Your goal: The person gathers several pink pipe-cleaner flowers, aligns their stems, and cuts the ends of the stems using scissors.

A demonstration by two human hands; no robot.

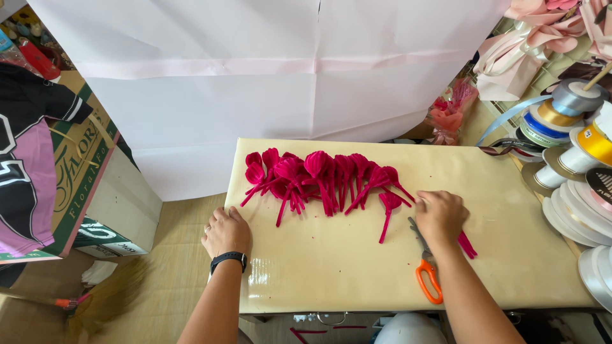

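My right hand [441,215] closes on soft, light pink petals [468,244] just right of the scissors [426,267]; I'd pinch their stems. My left hand [225,232] rests released on the tabletop [331,267] edge.

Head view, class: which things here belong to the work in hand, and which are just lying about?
In hand:
- magenta pipe-cleaner flowers
- loose magenta stems under the right hand
- orange-handled scissors
- table under the left hand

Lying about:
- ribbon spools
- cardboard box
- white paper sheet
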